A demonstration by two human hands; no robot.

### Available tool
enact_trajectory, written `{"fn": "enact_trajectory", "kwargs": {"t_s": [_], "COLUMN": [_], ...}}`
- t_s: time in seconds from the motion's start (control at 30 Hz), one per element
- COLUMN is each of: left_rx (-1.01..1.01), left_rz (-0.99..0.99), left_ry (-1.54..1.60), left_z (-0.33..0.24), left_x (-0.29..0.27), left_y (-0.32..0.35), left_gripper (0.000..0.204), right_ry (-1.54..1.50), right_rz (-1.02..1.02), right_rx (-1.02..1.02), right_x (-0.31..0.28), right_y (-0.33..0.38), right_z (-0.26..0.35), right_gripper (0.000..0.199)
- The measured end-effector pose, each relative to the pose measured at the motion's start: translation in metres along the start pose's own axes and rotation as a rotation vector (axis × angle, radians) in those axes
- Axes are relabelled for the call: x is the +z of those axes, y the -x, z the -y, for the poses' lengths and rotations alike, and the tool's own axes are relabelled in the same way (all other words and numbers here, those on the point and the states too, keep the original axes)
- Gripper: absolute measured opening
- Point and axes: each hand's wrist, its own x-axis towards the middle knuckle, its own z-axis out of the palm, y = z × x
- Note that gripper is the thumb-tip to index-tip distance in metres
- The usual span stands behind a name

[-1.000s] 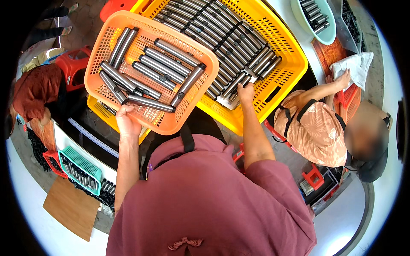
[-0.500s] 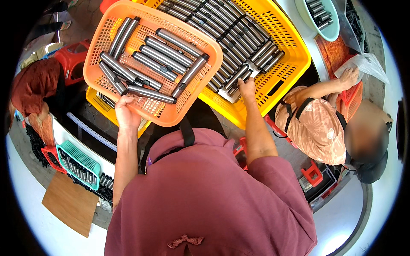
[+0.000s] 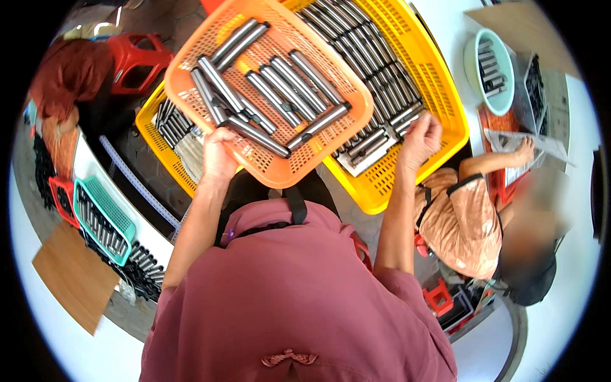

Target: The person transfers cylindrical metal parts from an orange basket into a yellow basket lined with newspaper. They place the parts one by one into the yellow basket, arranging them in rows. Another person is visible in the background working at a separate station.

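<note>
My left hand [image 3: 220, 158] is closed on the near rim of an orange perforated basket [image 3: 365, 102], which is tilted. Loose silvery metal tubes [image 3: 286, 86] with black ends lie in it at various angles. Beyond and to its right is a larger yellow crate [image 3: 445, 79], packed with rows of similar tubes [image 3: 375, 63]. Over the crate's near right part is my right hand [image 3: 420, 141], its fingers curled beside the end of a row. Whatever those fingers hold, if anything, is hidden. A pale sheet [image 3: 359, 164] shows under the nearest tubes.
Another yellow crate [image 3: 149, 137] with tubes is partly behind the orange basket. A person in a patterned top [image 3: 468, 223] works at right, near a pale green bowl [image 3: 495, 95] of tubes. At left are a person's dark red sleeve [image 3: 70, 76], a red stool [image 3: 137, 60] and a green basket [image 3: 121, 223].
My right hand has moved from the crate's nearest tubes toward its right wall. The whole view has shifted. My left hand keeps hold of the orange basket.
</note>
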Motion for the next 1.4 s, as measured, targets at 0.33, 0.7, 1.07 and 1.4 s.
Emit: {"fn": "enact_trajectory", "kwargs": {"t_s": [0.33,0.7,1.07,1.4], "left_rx": [0.040,0.054,-0.022,-0.030], "left_rz": [0.057,-0.017,0.031,0.019], "left_ry": [0.071,0.077,0.012,0.000], "left_z": [0.005,0.009,0.007,0.007], "left_x": [-0.008,-0.007,-0.008,-0.008], "left_y": [-0.009,-0.008,-0.015,-0.013], "left_gripper": [0.035,0.023,0.027,0.023], "right_ry": [1.123,1.095,0.831,0.476], "right_rz": [1.149,1.167,1.075,0.377], "right_rx": [-0.841,-0.561,-0.599,0.050], "right_x": [0.163,0.184,0.182,0.000], "right_y": [0.077,0.092,0.087,-0.003], "right_z": [0.079,0.068,0.069,0.030], "right_gripper": [0.061,0.071,0.059,0.074]}}
